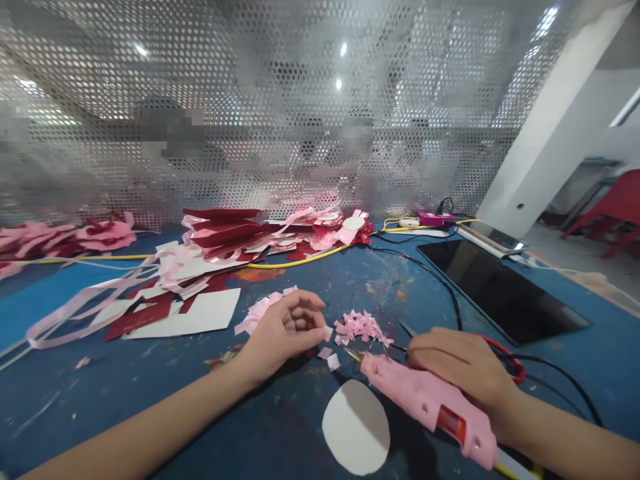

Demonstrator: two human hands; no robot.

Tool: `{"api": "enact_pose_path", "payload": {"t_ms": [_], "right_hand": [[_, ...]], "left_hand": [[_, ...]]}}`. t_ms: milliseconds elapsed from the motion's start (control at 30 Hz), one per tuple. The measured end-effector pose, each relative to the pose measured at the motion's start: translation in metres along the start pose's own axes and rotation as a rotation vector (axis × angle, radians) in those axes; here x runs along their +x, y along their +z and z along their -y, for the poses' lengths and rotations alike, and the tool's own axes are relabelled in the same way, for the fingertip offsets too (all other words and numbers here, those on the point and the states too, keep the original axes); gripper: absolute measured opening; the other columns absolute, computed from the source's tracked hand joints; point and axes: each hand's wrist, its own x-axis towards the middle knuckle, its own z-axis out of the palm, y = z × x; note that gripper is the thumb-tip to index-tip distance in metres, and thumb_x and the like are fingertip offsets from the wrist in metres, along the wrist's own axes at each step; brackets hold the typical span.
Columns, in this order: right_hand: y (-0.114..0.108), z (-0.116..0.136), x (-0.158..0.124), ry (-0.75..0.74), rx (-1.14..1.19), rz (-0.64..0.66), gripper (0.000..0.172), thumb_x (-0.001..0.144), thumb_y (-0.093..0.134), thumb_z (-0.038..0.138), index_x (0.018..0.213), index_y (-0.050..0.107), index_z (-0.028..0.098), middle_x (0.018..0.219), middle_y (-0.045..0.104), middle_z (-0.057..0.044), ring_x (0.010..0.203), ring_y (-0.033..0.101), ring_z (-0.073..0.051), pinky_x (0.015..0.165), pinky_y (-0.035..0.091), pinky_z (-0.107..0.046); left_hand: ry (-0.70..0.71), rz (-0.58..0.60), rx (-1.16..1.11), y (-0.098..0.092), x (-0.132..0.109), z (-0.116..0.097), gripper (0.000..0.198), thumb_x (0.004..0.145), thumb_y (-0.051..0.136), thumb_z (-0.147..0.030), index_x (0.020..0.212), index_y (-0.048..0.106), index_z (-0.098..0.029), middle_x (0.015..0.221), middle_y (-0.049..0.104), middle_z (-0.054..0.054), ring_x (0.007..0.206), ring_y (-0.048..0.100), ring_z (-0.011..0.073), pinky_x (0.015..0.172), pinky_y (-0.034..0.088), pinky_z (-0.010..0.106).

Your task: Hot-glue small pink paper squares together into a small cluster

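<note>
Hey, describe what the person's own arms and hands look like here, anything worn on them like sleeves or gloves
Both forearms are bare as far as the picture shows, with no sleeves in view. The left hand and the right hand wear no gloves. No rings, watch or bracelet can be seen on either wrist or on the fingers that show.

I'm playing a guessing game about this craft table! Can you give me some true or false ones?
1. The right hand rests on a pink glue gun. True.
2. The left hand pinches a small pink paper piece in its fingers. True.
3. The white paper circle sits on top of the tablet. False: it lies on the blue table, near the glue gun.
4. The table is green. False: it is blue.
</note>
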Motion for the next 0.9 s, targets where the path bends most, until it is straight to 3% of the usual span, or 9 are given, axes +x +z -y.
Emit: {"api": "enact_pose_path", "payload": {"t_ms": [167, 267, 367, 500, 600, 700, 900], "right_hand": [[-0.001, -0.002, 0.001, 0.033, 0.031, -0.016, 0.023, 0.092, 0.038, 0.019, 0.087, 0.06, 0.014, 0.081, 0.065, -0.011, 0.069, 0.06, -0.016, 0.061, 0.047, -0.029], [-0.007, -0.008, 0.001, -0.039, -0.112, -0.081, 0.018, 0.091, 0.042, 0.016, 0.087, 0.06, 0.014, 0.082, 0.067, -0.011, 0.07, 0.062, -0.017, 0.061, 0.048, -0.029], [-0.016, -0.02, -0.002, -0.095, -0.257, -0.144, 0.016, 0.089, 0.046, 0.013, 0.095, 0.061, 0.014, 0.091, 0.069, -0.013, 0.081, 0.065, -0.019, 0.069, 0.052, -0.031], [-0.021, -0.032, -0.004, -0.009, -0.246, -0.141, 0.027, 0.091, 0.042, 0.023, 0.111, 0.057, 0.014, 0.104, 0.067, -0.016, 0.096, 0.066, -0.022, 0.08, 0.054, -0.034], [-0.018, -0.033, -0.001, 0.023, -0.167, -0.134, 0.023, 0.091, 0.043, 0.03, 0.103, 0.058, 0.016, 0.093, 0.068, -0.013, 0.087, 0.068, -0.022, 0.076, 0.055, -0.031], [-0.014, -0.03, 0.0, 0.022, -0.143, -0.115, 0.019, 0.092, 0.042, 0.027, 0.096, 0.057, 0.018, 0.086, 0.068, -0.01, 0.081, 0.067, -0.02, 0.072, 0.054, -0.03], [-0.011, -0.031, -0.006, -0.003, -0.226, -0.076, 0.019, 0.093, 0.039, 0.014, 0.095, 0.058, 0.015, 0.088, 0.067, -0.012, 0.083, 0.065, -0.019, 0.076, 0.051, -0.032]], "left_hand": [[-0.004, -0.074, 0.016, 0.002, 0.0, -0.001, 0.042, 0.067, 0.074, -0.024, 0.099, 0.048, -0.019, 0.069, 0.061, -0.003, 0.054, 0.054, 0.0085, 0.048, 0.04, 0.019], [0.008, -0.089, 0.018, 0.0, -0.001, -0.001, 0.042, 0.069, 0.073, -0.024, 0.101, 0.045, -0.019, 0.07, 0.063, -0.003, 0.058, 0.057, 0.0095, 0.052, 0.043, 0.021], [0.018, -0.091, 0.058, 0.0, -0.002, 0.0, 0.04, 0.071, 0.071, -0.024, 0.1, 0.044, -0.02, 0.071, 0.064, -0.003, 0.059, 0.058, 0.0101, 0.055, 0.044, 0.022], [0.057, -0.136, 0.088, 0.011, 0.005, -0.001, 0.039, 0.07, 0.071, -0.024, 0.098, 0.045, -0.02, 0.072, 0.066, -0.003, 0.065, 0.061, 0.0116, 0.064, 0.047, 0.025], [0.071, -0.222, 0.032, 0.026, 0.016, -0.001, 0.041, 0.069, 0.073, -0.024, 0.097, 0.043, -0.021, 0.073, 0.067, -0.003, 0.066, 0.062, 0.0121, 0.067, 0.048, 0.025], [0.07, -0.218, -0.037, 0.038, 0.026, 0.0, 0.043, 0.067, 0.074, -0.024, 0.097, 0.043, -0.021, 0.071, 0.067, -0.004, 0.061, 0.061, 0.0108, 0.061, 0.047, 0.023], [0.014, -0.194, -0.097, 0.038, 0.027, 0.003, 0.043, 0.067, 0.074, -0.02, 0.097, 0.043, -0.02, 0.07, 0.068, -0.004, 0.057, 0.059, 0.0079, 0.056, 0.045, 0.018]]}}
